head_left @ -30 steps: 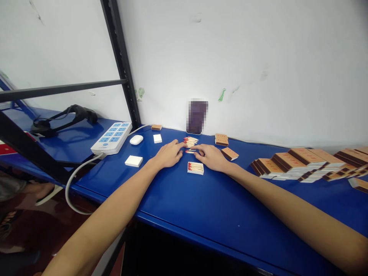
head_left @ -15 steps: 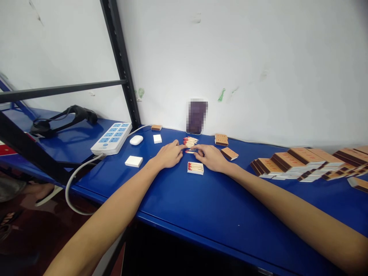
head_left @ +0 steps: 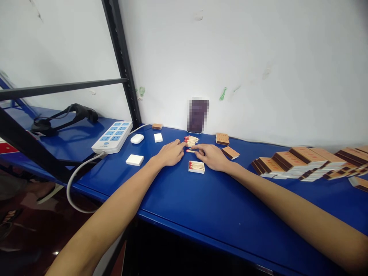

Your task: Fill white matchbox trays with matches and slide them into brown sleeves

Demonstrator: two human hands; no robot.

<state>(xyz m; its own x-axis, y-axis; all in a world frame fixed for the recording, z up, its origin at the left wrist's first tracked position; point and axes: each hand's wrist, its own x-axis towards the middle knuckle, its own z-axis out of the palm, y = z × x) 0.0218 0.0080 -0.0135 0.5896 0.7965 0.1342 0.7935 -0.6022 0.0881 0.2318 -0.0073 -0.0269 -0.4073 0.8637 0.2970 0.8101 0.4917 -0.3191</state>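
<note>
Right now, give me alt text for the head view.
A person's left hand and right hand are at a loose pile of red-tipped matches on a blue table. Closer to the viewer sits a matchbox tray holding matches; stacked matchboxes stand at right.

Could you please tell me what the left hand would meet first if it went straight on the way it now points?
The left hand would probably meet the loose matches just beyond its fingers first; whether they already touch is unclear.
</note>
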